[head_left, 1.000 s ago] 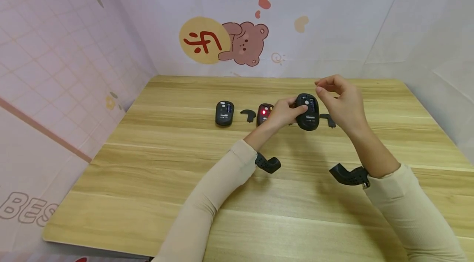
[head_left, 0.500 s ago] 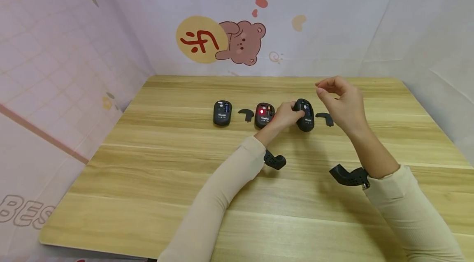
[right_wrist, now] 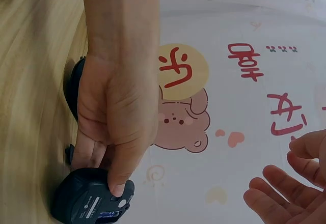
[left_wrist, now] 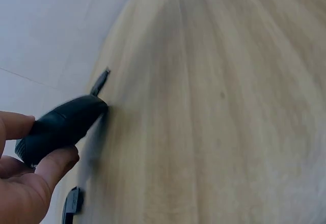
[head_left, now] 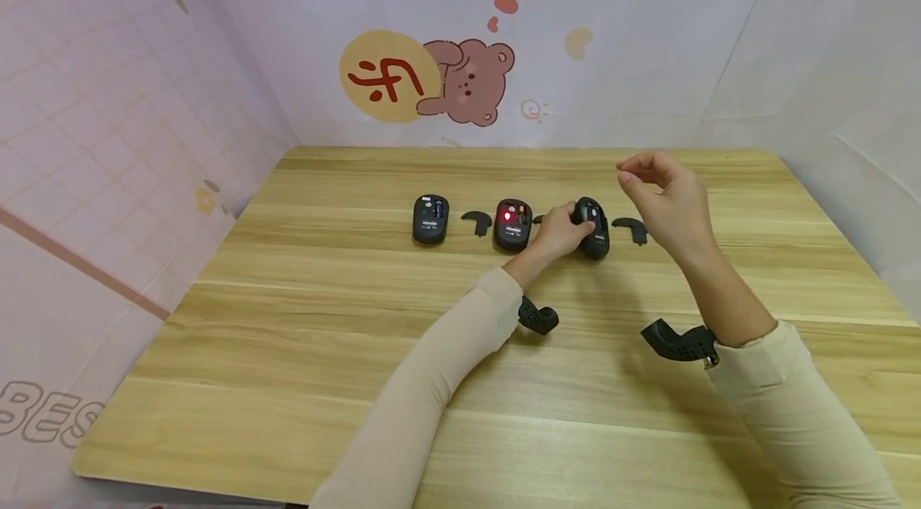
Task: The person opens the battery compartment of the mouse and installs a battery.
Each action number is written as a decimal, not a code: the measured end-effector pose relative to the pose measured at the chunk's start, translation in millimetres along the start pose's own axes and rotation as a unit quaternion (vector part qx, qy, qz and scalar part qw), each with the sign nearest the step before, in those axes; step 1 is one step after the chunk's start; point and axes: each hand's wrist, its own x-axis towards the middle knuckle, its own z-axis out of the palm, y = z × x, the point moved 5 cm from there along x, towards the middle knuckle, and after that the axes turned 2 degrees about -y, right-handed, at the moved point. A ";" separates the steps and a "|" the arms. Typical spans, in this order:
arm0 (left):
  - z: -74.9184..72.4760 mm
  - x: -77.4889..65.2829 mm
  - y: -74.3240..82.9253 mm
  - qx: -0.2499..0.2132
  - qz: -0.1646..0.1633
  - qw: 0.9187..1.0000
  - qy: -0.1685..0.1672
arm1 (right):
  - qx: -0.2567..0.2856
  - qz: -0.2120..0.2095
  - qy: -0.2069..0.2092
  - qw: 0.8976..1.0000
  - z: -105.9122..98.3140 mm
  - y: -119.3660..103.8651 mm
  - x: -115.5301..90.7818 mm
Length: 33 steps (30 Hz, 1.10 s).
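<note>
My left hand [head_left: 561,236] grips a black computer mouse [head_left: 594,244], thumb on its underside and fingers behind. Tilted sideways low over the table, the mouse shows its open battery slot with a blue battery [right_wrist: 108,215] in the right wrist view. Up and to the right of it, my right hand [head_left: 669,197] hovers with loosely bent fingers and nothing visible in them. Just right of the held mouse lies a black battery cover [head_left: 631,230]. A second cover [head_left: 538,220] peeks out behind my left hand.
Left of my hand, two more mice lie belly up on the wooden table [head_left: 302,293]. One mouse [head_left: 512,236] glows red; the far-left mouse [head_left: 430,229] shows a blue battery. Between them is another battery cover [head_left: 478,221]. A printed cloth wall [head_left: 633,93] stands behind the table.
My left hand has lowered the mouse towards the table and turned it more onto its side. My right hand has stayed almost still in the air.
</note>
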 end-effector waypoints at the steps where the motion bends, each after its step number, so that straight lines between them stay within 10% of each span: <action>1: -0.1 0.7 -0.5 0.006 -0.001 1.000 0.004 | 0.000 0.000 0.001 1.000 -0.5 0.4 0.2; 9: 0.5 5.1 -4.4 0.035 -0.002 0.999 0.018 | -0.009 0.016 -0.014 1.000 0.9 6.0 0.6; 19: 3.0 7.3 -1.9 0.063 -0.006 0.998 0.031 | -0.085 0.061 -0.184 0.977 13.3 40.3 4.4; 33: 3.2 8.6 -0.5 0.099 -0.031 0.994 0.038 | -0.113 0.079 -0.216 0.967 18.9 67.8 9.5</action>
